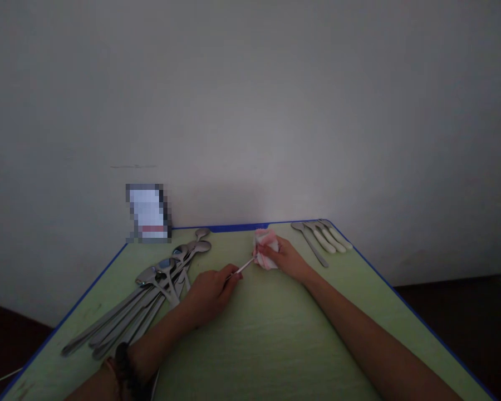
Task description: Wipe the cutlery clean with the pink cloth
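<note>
My left hand (215, 291) is closed on the thin metal handle (246, 265) of a piece of cutlery, held slantwise above the table. The far end of that piece is hidden inside a pink and white cloth (267, 248), so I cannot tell its kind. My right hand (286, 257) grips the cloth, which is bunched around the cutlery. Beside my left arm lies a pile of metal spoons (150, 278), heads pointing away from me and handles overlapping.
At the far right of the green table (250, 345) lie a metal spoon (311, 243) and several pale-handled pieces of cutlery (328, 242) side by side. A pixelated phone-like device (148, 211) leans at the back left. Behind the blue table edge rises a grey wall (250, 111).
</note>
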The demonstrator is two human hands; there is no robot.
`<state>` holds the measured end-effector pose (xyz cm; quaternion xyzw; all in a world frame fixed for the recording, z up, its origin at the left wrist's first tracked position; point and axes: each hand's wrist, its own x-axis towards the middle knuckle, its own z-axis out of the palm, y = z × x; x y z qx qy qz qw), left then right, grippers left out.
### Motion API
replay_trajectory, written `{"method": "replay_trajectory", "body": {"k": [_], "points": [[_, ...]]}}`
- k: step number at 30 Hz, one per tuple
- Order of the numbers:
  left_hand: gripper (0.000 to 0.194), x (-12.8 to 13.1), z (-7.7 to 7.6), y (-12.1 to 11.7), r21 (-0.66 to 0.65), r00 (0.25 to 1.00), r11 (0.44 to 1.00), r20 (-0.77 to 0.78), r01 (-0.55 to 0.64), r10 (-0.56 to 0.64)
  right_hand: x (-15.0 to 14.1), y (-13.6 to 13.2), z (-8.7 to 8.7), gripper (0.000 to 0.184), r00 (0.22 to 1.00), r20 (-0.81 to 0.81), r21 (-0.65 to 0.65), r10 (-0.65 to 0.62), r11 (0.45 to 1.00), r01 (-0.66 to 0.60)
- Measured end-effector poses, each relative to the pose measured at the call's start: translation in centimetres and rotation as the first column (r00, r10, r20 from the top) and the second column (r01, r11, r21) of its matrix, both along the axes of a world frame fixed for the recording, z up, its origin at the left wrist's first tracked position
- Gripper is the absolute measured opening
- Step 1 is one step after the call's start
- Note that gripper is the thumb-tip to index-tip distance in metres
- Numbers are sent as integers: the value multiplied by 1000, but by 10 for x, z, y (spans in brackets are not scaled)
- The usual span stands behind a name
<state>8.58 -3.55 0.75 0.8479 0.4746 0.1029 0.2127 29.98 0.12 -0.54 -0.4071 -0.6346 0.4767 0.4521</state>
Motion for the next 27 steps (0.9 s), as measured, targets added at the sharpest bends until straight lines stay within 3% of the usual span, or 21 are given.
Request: {"method": "replay_trajectory", "body": {"k": [5, 10, 17, 22, 27], "points": [[33, 0, -1, 0, 6, 1000, 1000, -23, -10, 10, -1, -1, 1, 17, 1000, -10, -47, 16, 999, -17], [34, 1, -1, 1, 1, 1000, 1000, -10, -14, 14, -1, 2, -4, 12, 986, -161, -146, -39, 989, 15], [35, -1, -5, 1, 54, 999, 999, -40, 0, 2, -4, 6, -4, 18, 886, -422, -281, -194, 957, 75], [33, -1, -2, 0, 17, 1000, 1000, 3, -17, 17, -4, 5, -1, 30, 878, -450, -204, -160, 976, 74], [30, 0, -2, 1, -19, 997, 999, 50, -49, 50, -4, 4, -5, 43, 922, -364, -164, -135, 983, 79]]}}
